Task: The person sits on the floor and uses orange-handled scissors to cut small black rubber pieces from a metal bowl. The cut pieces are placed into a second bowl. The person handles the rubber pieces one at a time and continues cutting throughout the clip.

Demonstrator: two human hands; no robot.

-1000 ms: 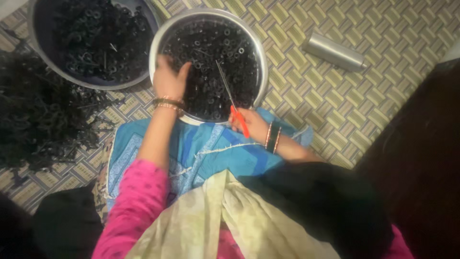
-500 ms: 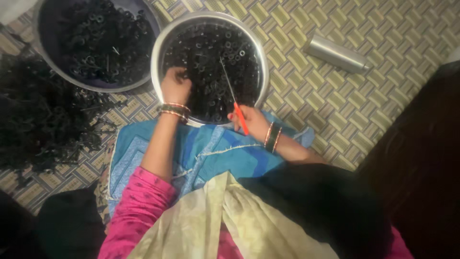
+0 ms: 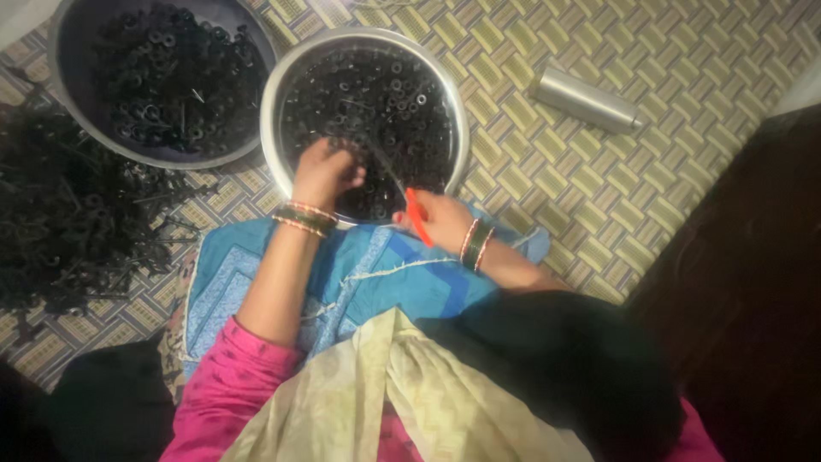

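On the woven mat in front of you, a round metal bowl [image 3: 272, 103] sits full of small black rings [image 3: 385, 94], and both your hands are over its near side. Your left hand [image 3: 325, 171] is curled down into the rings with the fingers bunched, seemingly pinching some of them, though exactly what it grips is too blurred to tell. Your right hand [image 3: 440, 218] rests at the near rim of the bowl, closed around the orange handle of a thin tool [image 3: 416, 214] whose dark metal shaft slants up and left over the rings towards your left hand. Bangles [image 3: 305, 217] circle your left wrist and more sit on the right.

A second bowl [image 3: 68, 51], greyer, stands just beside the first on your left, also holding black rings and bits. Further left, a loose heap of black tangled pieces [image 3: 60, 222] lies on the mat. A silver metal bottle [image 3: 586, 101] lies on its side to the right of the bowl, well apart from your hands. A blue patterned cloth [image 3: 376, 274] covers your lap below the bowl
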